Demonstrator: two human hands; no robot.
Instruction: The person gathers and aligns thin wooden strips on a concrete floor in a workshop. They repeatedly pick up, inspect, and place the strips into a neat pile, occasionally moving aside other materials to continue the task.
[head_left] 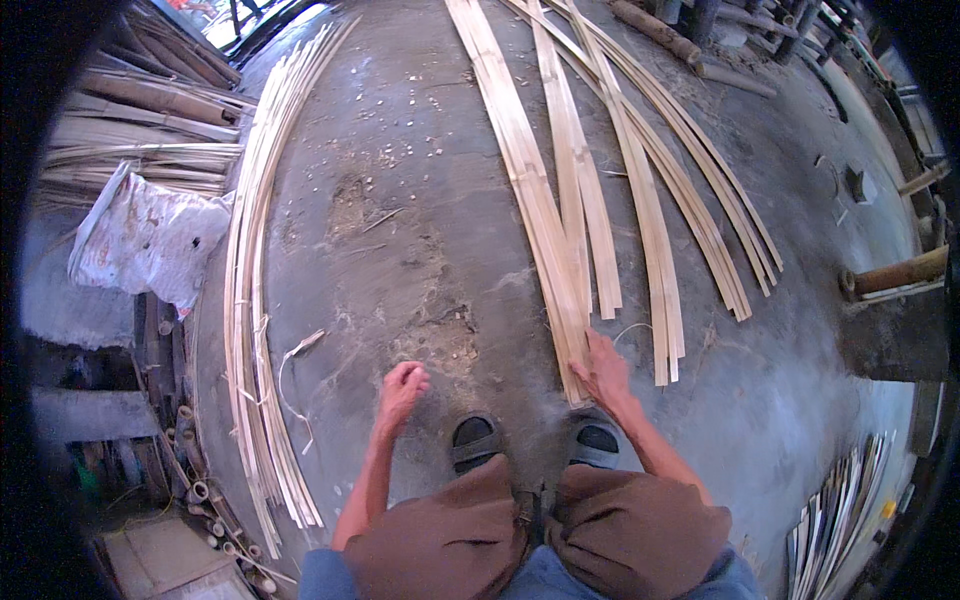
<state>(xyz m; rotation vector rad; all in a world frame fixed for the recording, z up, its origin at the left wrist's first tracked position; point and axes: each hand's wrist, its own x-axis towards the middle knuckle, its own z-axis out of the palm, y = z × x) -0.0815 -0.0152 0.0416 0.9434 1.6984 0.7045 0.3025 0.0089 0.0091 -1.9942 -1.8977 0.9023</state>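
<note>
Long pale bamboo strips [532,195] lie in a flat bundle on the floor, their near end between my feet. My right hand [603,372] grips the right edge of that bundle close to its near end, fingers pointing away from me. Off to the left, my left hand [403,386] hovers above the floor with its fingers curled in and nothing visible in them. Just right of the held bundle, more split bamboo strips [640,230] fan out, some crossing one another at the far end.
A long tied bundle of bamboo strips [250,260] lies at the left. Beside it are a whitish sack [155,235] and stacked bamboo [150,110]. Dark strips [840,510] stand at the lower right, a bamboo pole [900,273] above them. Small debris [400,130] dots the concrete.
</note>
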